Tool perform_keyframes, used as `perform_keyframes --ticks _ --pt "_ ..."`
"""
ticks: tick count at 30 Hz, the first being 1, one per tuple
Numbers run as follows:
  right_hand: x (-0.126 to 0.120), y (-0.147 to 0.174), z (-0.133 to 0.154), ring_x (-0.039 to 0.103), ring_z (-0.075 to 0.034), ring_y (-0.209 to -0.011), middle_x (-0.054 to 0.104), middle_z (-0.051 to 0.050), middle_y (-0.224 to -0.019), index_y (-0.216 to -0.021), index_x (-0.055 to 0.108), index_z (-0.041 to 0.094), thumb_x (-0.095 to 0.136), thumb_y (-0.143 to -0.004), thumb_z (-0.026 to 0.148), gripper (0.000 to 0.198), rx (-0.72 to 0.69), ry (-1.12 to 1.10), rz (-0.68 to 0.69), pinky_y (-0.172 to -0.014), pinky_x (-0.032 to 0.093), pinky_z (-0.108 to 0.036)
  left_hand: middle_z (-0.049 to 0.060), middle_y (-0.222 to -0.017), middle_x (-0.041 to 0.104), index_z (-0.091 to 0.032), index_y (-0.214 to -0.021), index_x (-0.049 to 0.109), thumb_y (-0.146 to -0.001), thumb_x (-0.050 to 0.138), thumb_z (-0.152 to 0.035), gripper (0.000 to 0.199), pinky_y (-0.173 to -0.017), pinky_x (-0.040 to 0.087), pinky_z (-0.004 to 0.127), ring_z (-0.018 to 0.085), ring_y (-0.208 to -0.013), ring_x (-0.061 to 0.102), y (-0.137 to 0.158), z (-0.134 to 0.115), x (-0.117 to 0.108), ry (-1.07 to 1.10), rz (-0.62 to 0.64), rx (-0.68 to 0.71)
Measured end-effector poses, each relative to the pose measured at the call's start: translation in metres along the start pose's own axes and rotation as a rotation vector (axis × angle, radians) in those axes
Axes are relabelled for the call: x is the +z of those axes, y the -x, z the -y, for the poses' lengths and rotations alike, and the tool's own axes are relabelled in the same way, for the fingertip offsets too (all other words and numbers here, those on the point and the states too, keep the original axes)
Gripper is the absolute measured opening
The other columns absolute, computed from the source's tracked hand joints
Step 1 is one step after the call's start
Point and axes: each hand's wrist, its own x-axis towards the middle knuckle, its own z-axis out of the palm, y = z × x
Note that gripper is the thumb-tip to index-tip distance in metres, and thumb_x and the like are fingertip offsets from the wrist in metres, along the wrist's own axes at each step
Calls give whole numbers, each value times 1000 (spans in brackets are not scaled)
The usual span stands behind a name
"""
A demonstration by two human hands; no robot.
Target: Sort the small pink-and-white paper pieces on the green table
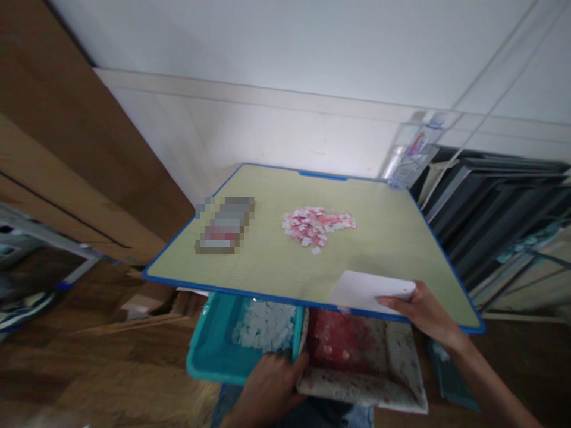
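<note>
My right hand (422,306) is closed on a flat white card (372,288), thumb on top, over the near edge of the folding table (379,238). Below that edge, my left hand (274,380) is closed where the rims of a teal plastic tub (207,359) and a stained, pale tray (366,383) meet; its fingertips are partly hidden. Inside the tub lie many small white pieces (265,324). Red smears cover the tray's floor. A loose pile of small pink-and-white pieces (307,226) lies mid-table.
A blurred-out oblong object (226,226) lies on the table's left side. At the back right corner stands a clear plastic bottle (414,157). Dark flat panels (482,202) lean to the right, a brown wooden cabinet (89,142) rises on the left, and a white wall (285,119) stands behind.
</note>
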Motion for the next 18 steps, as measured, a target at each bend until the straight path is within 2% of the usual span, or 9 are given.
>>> perform_keyframes --ticks 4,8,10,14,18 --pt "1 8 -11 57 -17 -54 66 -2 -61 -69 69 15 61 -67 38 24 -69 51 4 -48 43 -23 10 -84 59 -19 -109 43 -79 50 -33 34 -65 40 37 28 -76 55 1 0 0 6 -7 7" --pt "-4 10 -22 53 -16 -46 62 -3 -51 -58 67 15 65 -63 37 22 -109 27 -43 -41 41 -24 10 -85 58 -19 -108 43 -79 50 -34 33 -65 41 37 28 -77 55 2 1 -3 8 -9 19" --pt "-9 7 -23 55 -18 -48 64 -4 -54 -60 67 16 66 -61 36 20 -109 7 -106 -42 44 -27 10 -84 59 -19 -106 44 -79 50 -33 30 -64 41 36 27 -76 55 2 0 -3 5 -10 22" --pt "-21 -7 -13 60 -24 -65 68 -6 -73 -73 69 18 67 -60 35 21 -163 -36 -255 -55 50 -33 10 -83 59 -19 -105 44 -77 52 -32 31 -63 41 36 28 -75 55 1 0 -2 -13 -21 11" --pt "-25 -26 7 61 -25 -68 69 -6 -76 -73 68 17 67 -61 35 21 -191 1 -313 -58 51 -35 10 -83 59 -19 -103 46 -79 50 -34 29 -62 42 37 28 -75 56 2 0 -3 -4 -32 16"
